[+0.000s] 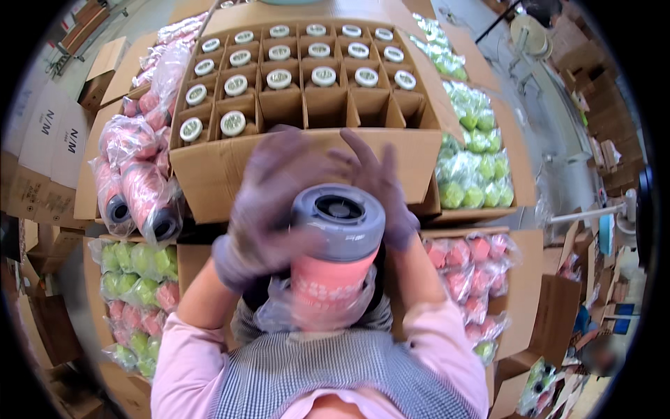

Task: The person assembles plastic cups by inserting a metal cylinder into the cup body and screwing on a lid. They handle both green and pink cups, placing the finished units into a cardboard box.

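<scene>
A pink bottle-shaped container (333,279) with a grey ringed end (340,216) facing up is in front of my chest. A clear plastic bag (279,307) is bunched around its lower part. My gloved left hand (269,209) is against or just beside its left side, its fingers smeared by motion. Behind and to the right of the grey end, my gloved right hand (380,181) has its fingers spread, with nothing visible in them. Just beyond both hands stands a cardboard box (300,157) with dividers, holding several containers with white round tops (279,79).
Bagged pink containers with dark ends (143,188) lie at the left. Open cartons of bagged green pieces (478,150) stand at the right. Mixed pink and green bags (139,297) are at the lower left, more pink ones (474,272) at the lower right.
</scene>
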Motion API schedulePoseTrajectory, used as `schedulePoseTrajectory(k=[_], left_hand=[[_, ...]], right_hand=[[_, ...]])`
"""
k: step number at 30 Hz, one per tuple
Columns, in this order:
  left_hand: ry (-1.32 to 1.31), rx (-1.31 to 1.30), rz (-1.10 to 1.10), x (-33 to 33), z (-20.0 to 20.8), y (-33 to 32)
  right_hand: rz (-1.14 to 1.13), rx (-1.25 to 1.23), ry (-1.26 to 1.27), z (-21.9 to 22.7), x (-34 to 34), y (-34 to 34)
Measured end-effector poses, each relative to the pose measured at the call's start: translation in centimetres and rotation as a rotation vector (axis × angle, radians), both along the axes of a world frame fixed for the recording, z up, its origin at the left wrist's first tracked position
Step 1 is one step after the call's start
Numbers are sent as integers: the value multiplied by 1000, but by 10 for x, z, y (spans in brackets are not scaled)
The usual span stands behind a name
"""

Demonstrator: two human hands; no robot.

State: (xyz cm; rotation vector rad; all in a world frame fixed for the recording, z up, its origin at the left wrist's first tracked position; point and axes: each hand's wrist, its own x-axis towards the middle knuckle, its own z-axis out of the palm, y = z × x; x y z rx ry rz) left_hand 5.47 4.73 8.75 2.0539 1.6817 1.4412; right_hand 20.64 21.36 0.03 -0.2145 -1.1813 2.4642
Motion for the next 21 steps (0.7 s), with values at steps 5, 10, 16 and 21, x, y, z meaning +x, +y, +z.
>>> schedulePoseTrajectory(k=[5,10,16,21], left_hand=[[78,-113,-161,24,25,4],[-512,-39,-63,-15,-11,21],[-443,236,267,-15,-60,50],[-978,-85,18,-2,-25,53]], right_hand=[[-9,-55,-148,15,-26,1],[-513,309,-131,14,-44,34],[-748,1716,-160,71,-28,0],[-664,1736,6,49,-48,28]])
